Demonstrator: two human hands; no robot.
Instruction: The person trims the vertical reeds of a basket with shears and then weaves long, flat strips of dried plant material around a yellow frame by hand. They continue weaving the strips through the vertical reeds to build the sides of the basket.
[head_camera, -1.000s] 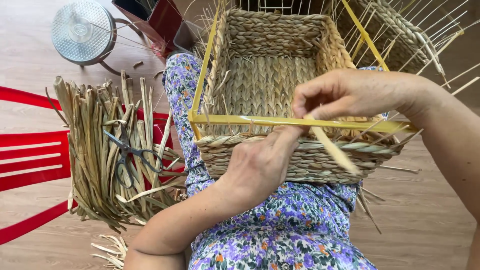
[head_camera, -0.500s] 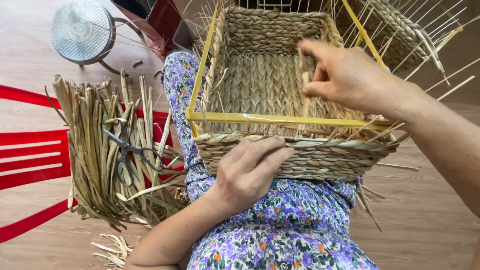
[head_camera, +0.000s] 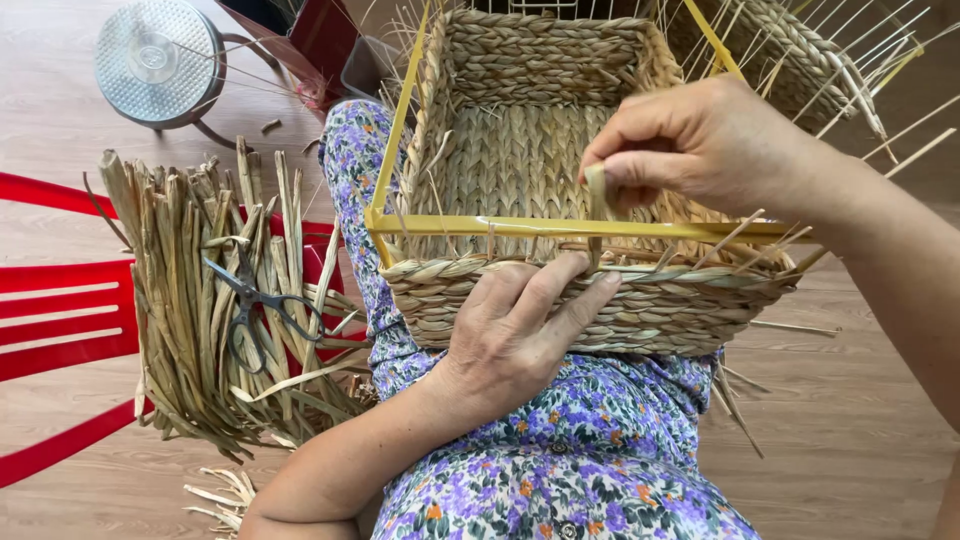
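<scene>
— On the person's lap, against the flowered dress (head_camera: 560, 450), sits the woven basket (head_camera: 540, 160). What is in hand?

— I judge it to be the weaving of the near wall's top edge. The right hand (head_camera: 700, 145) hovers just above the basket's near rim, thumb and forefinger pinched shut on a flat straw strand (head_camera: 596, 215) that runs down past the yellow frame rod (head_camera: 560, 228) towards the braided edge.

— And the other one?

— The left hand (head_camera: 520, 335) lies flat against the outside of the basket's near wall, fingers half spread and stretched up to the rim. It braces the weave; it grips nothing that I can see.

— What would the next move call for?

— As I read it, the strand needs tucking between the upright stakes below the rod, then pulling snug while the left fingers press the row down. Too hard a tug might crack the dry fibre.

— Anything else near the basket?

— Left of it, a bundle of dried straw (head_camera: 190, 330) rests on a red chair (head_camera: 60, 310), with scissors (head_camera: 250, 310) lying on top. Beyond that bundle a round metal lamp (head_camera: 155, 60) stands on the wooden floor (head_camera: 850, 440).
</scene>
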